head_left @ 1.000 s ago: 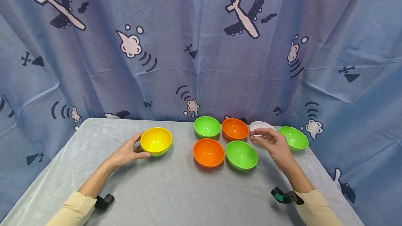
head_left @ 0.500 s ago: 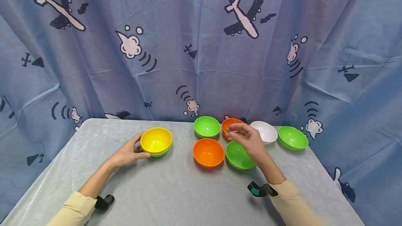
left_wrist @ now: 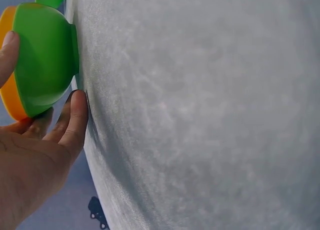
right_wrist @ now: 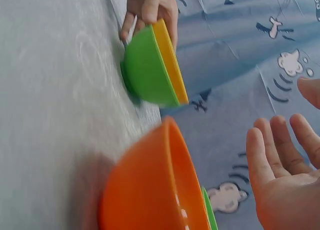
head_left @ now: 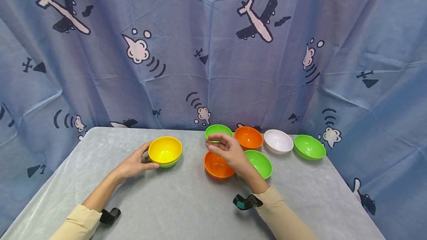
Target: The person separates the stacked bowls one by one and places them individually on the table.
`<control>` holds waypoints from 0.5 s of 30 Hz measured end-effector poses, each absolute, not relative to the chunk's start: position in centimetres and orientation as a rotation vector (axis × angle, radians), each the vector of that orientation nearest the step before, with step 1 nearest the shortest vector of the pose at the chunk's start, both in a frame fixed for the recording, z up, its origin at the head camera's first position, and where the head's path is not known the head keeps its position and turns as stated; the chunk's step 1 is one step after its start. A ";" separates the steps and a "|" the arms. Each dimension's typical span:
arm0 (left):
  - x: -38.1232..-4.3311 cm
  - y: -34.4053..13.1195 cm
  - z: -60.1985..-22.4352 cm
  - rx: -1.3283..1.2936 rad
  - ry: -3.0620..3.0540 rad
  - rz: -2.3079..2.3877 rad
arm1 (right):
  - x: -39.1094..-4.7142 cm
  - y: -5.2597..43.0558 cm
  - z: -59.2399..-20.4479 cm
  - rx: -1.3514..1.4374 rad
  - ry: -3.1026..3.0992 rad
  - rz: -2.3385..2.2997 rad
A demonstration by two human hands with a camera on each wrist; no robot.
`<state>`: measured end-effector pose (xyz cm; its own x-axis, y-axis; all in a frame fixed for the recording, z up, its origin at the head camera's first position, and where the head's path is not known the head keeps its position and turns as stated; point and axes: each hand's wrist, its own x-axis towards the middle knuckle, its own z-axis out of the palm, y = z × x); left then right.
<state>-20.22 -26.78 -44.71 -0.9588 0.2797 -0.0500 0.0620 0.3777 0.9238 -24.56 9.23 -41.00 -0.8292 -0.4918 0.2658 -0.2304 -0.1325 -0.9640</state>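
Note:
My left hand (head_left: 134, 163) holds a two-bowl stack at the left of the table, a yellow bowl (head_left: 165, 150) nested in a green bowl (left_wrist: 45, 59). In the left wrist view its thumb lies against the rim and its fingers reach round the other side. My right hand (head_left: 230, 153) hovers with bent, parted fingers and nothing in its grasp. Beneath and beside it are the front orange bowl (head_left: 216, 167) and the rear green bowl (head_left: 218, 129), each partly covered by the hand in the head view. The front green bowl (head_left: 261, 162) is partly behind my right wrist.
A rear orange bowl (head_left: 248, 138), a white bowl (head_left: 278, 142) and a far-right green bowl (head_left: 309, 147) continue the back row. A pale grey cloth covers the table (head_left: 173, 203). A blue curtain (head_left: 180, 47) with plane prints hangs directly behind it.
My right hand has swept left from above the white bowl, across the rear orange bowl, to above the front orange bowl. My left hand and its stack stay put.

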 end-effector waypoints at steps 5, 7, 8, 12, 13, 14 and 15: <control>-20.2 -26.7 -44.6 0.297 2.446 1.602 | -24.0 6.7 -41.3 -0.815 1.913 -2.068; -20.3 -26.7 -44.6 0.294 2.452 1.599 | -23.6 5.7 -41.4 -0.799 1.922 -2.075; -20.3 -26.7 -44.6 0.296 2.453 1.599 | -23.5 5.2 -41.5 -0.793 1.929 -2.076; -20.3 -26.7 -44.6 0.303 2.454 1.601 | -22.8 3.3 -42.1 -0.754 1.986 -2.047; -20.3 -26.6 -44.6 0.303 2.455 1.601 | -22.6 2.8 -42.3 -0.749 1.999 -2.034; -20.2 -26.6 -44.6 0.304 2.457 1.601 | -22.5 2.5 -42.4 -0.744 2.020 -2.017; -20.2 -26.6 -44.6 0.307 2.463 1.598 | -22.4 2.1 -42.6 -0.745 2.043 -2.000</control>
<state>-20.21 -26.63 -44.60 -0.9605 0.2743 -0.0461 0.0698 0.3979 0.9148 -22.38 2.11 -42.61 -0.8563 -0.4718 0.2099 -0.2200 -0.0345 -0.9749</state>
